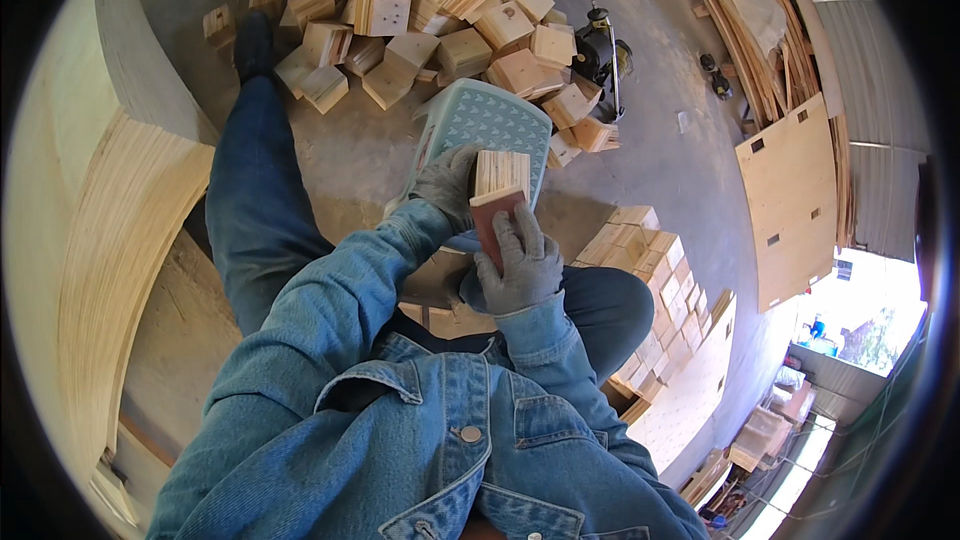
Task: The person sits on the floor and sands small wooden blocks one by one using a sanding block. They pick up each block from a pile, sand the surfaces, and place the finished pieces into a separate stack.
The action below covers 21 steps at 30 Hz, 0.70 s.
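My left hand (445, 183), in a grey glove, is closed round the side of a layered plywood block (502, 168). The block rests at the near edge of a pale green plastic stool (490, 118) with a patterned top. In my right hand (522, 268), also gloved, is a flat reddish-brown sanding block (494, 208) with a pale wood edge. Its far end lies against the near side of the plywood block. My right fingers are spread over its face, and the thumb is along its side. The underside of the plywood block is hidden.
Beyond the stool lies a loose heap of wooden blocks (410, 15), with a black tool (600, 55) beside it. Neatly stacked blocks (655, 290) stand to my right. A tall plywood stack (110, 220) rises at left. Boards (795, 200) lean at far right.
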### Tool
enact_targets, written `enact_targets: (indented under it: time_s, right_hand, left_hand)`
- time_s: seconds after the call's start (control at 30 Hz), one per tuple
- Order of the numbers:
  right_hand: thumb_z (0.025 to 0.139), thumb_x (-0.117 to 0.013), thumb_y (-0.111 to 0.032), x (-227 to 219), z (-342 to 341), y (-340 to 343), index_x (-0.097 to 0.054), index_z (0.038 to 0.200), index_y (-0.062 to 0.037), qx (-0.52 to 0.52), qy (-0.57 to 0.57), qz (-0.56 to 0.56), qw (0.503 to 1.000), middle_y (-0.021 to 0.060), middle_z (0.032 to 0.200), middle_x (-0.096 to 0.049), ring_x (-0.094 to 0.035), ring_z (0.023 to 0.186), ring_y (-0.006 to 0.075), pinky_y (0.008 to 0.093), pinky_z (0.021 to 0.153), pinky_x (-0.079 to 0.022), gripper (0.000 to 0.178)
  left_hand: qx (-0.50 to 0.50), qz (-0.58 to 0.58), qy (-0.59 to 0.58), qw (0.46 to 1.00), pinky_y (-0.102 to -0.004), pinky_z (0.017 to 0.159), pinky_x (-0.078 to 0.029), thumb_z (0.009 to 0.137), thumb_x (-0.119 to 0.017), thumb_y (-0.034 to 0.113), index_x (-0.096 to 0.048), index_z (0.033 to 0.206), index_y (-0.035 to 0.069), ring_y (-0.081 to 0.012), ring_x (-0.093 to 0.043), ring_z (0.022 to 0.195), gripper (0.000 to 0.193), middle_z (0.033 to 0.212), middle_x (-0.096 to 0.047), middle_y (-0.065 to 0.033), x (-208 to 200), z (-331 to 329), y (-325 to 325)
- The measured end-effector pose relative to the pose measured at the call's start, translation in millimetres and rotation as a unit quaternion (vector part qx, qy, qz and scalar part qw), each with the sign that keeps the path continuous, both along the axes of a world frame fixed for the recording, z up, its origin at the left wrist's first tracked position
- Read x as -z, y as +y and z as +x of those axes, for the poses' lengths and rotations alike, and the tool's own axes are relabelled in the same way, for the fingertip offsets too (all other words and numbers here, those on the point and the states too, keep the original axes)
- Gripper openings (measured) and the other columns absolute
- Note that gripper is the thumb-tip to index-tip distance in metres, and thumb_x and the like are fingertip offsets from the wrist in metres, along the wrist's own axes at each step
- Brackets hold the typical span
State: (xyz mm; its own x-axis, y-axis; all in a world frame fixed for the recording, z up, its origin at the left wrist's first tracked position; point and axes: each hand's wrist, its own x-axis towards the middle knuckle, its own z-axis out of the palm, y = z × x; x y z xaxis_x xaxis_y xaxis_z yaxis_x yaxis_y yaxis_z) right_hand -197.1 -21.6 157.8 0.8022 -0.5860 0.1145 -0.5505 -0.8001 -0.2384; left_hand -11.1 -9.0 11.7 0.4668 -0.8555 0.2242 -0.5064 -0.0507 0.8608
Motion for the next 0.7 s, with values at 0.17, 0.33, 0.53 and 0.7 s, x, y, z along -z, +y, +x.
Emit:
enact_targets:
  time_s: [0.17,0.33,0.53,0.7]
  right_hand:
    - [0.086,-0.079,-0.033,4.9,65.2,-44.4,-0.066,0.142,-0.0130,0.035,0.037,-0.037,0.998,0.0140,0.156,-0.053,-0.063,0.118,0.0442,0.0553,0.101,-0.052,0.061]
    - [0.091,-0.073,-0.045,26.7,100.4,-104.0,-0.062,0.148,-0.0190,0.067,0.049,-0.036,0.996,0.0118,0.158,-0.050,-0.060,0.121,0.0489,0.0575,0.101,-0.052,0.064]
    - [0.091,-0.073,-0.044,19.0,62.8,-64.5,-0.061,0.149,-0.0185,0.058,0.078,-0.022,0.995,0.0119,0.161,-0.046,-0.059,0.124,0.0489,0.0587,0.103,-0.050,0.065]
    - [0.087,-0.077,-0.036,-0.3,-0.5,-5.0,-0.062,0.148,-0.0141,0.035,0.050,0.009,0.998,0.0145,0.160,-0.047,-0.061,0.118,0.0476,0.0600,0.099,-0.050,0.066]
  left_hand:
    - [0.021,0.014,-0.049,0.998,-0.0467,0.112,-0.048,0.075,-0.088,0.042,-0.053,0.140,0.013,-0.0384,-0.058,0.129,0.079,0.136,-0.061,-0.0156,-2.2,0.8,0.3]
    - [-0.015,0.006,-0.044,0.999,-0.0476,0.110,-0.048,0.072,-0.088,0.043,-0.049,0.143,0.014,-0.0376,-0.057,0.129,0.086,0.139,-0.059,-0.0154,4.3,-6.5,-3.7]
    - [0.000,-0.020,-0.054,0.998,-0.0474,0.108,-0.050,0.069,-0.092,0.041,-0.052,0.140,0.013,-0.0374,-0.060,0.124,0.087,0.130,-0.062,-0.0161,-2.4,-1.2,-1.9]
    - [0.017,0.026,-0.010,0.999,-0.0460,0.114,-0.047,0.070,-0.090,0.045,-0.049,0.145,0.014,-0.0373,-0.056,0.133,0.091,0.140,-0.058,-0.0163,2.8,-0.4,-3.1]
